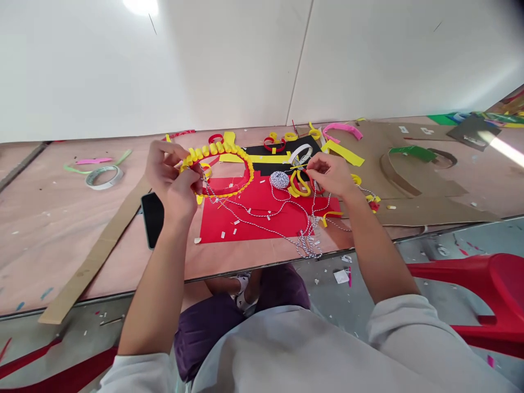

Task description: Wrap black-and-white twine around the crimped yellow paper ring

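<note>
Pinched in my left hand (174, 177) is a paper ring (250, 169), red inside with a ruffled yellow edge, tilted above the table. Black-and-white string (266, 216) trails from beside those fingers across a red sheet (229, 224) to a loose tangle (308, 243). My right hand (329, 173) is closed in a pinch, with string hanging below it; a thin yellowish piece shows at its fingertips, too small to make out. Just left of this hand lie a string ball (279, 180), yellow-handled scissors (301, 184) and a white tape roll (301, 155).
A phone (152, 218), a long cardboard strip (96, 256) and another tape roll (104, 177) lie to the left. Cardboard pieces (426, 210) cover the right side. A white wall (229, 65) stands behind the table; a red chair (499, 289) is at right.
</note>
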{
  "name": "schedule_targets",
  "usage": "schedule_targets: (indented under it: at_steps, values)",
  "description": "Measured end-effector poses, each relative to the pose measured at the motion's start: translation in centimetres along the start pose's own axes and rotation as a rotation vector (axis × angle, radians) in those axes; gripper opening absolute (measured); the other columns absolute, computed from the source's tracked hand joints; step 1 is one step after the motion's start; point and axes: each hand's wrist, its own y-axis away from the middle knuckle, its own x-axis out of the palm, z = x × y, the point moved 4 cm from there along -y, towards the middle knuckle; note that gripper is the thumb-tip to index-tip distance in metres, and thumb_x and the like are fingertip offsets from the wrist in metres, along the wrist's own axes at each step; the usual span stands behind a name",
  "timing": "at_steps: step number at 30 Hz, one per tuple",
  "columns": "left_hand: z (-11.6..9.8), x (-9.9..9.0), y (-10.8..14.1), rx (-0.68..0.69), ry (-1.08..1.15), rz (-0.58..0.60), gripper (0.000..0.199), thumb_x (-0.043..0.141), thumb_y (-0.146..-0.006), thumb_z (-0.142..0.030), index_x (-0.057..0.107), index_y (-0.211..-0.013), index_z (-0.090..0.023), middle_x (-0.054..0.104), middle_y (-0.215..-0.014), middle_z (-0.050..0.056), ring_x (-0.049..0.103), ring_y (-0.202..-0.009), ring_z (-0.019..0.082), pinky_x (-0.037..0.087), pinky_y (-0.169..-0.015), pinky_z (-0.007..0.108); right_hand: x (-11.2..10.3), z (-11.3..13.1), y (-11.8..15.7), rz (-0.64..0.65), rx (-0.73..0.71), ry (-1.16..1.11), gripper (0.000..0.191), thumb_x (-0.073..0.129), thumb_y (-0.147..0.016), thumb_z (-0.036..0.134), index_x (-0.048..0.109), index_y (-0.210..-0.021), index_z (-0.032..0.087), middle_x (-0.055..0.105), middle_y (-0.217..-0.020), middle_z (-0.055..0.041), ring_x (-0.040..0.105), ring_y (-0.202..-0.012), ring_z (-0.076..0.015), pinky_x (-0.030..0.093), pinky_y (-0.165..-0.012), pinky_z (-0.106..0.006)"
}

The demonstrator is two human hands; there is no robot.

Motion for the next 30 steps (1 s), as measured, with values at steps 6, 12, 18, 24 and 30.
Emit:
schedule_targets:
  at_steps: [6, 12, 18, 24, 30]
  values:
    - [-0.6, 0.2, -0.2, 0.034, 0.037, -0.024, 0.026, 0.071, -0.067, -0.006, 0.054, -0.078, -0.021, 0.05, -0.062, -0.006, 0.053, -0.043, 0.006, 0.025, -0.034, 0.022, -0.3, 5.4, 2.7, 0.567, -0.111, 0.181, 0.011, 0.065, -0.086, 0.029, 0.075, -0.087, 0.024, 0.073, -0.083, -0.0012, 0.064, -0.073, -0.0167, 0.045, -0.069, -0.03]
    - [-0.7, 0.3, -0.2, 0.023, 0.057, -0.059, 0.026, 0.069, -0.064, -0.005, 0.054, -0.075, -0.023, 0.05, -0.06, -0.006, 0.051, -0.043, 0.007, 0.026, -0.031, 0.023, 1.3, 4.6, 6.8, 0.628, 0.045, 0.406, 0.012, 0.073, -0.088, 0.029, 0.068, -0.096, 0.023, 0.073, -0.082, -0.003, 0.066, -0.077, -0.0219, 0.042, -0.066, -0.031]
    - [-0.2, 0.2, -0.2, -0.021, 0.056, -0.041, 0.027, 0.064, -0.061, -0.005, 0.052, -0.076, -0.024, 0.051, -0.063, -0.006, 0.049, -0.041, 0.009, 0.025, -0.03, 0.026, 2.2, 3.2, 8.9, 0.455, 0.149, 0.242, 0.009, 0.059, -0.094, 0.018, 0.061, -0.086, 0.022, 0.074, -0.084, -0.0034, 0.067, -0.078, -0.0197, 0.045, -0.071, -0.03]
    - [-0.3, 0.2, 0.0, -0.023, 0.031, -0.023, 0.028, 0.064, -0.06, -0.005, 0.053, -0.077, -0.024, 0.049, -0.065, -0.006, 0.049, -0.041, 0.009, 0.025, -0.032, 0.026, 1.3, 3.6, 9.3, 0.322, 0.085, 0.257, 0.007, 0.063, -0.091, 0.019, 0.069, -0.095, 0.019, 0.073, -0.088, -0.0057, 0.064, -0.078, -0.0191, 0.044, -0.073, -0.03]
    - [0.3, 0.1, 0.1, -0.006, -0.021, 0.019, 0.026, 0.066, -0.067, -0.004, 0.055, -0.081, -0.024, 0.053, -0.068, -0.005, 0.051, -0.045, 0.007, 0.027, -0.037, 0.024, 2.8, 3.0, 9.0, 0.426, -0.01, 0.35, 0.016, 0.049, -0.094, 0.012, 0.059, -0.083, 0.019, 0.07, -0.093, -0.0095, 0.062, -0.088, -0.0221, 0.043, -0.079, -0.032]
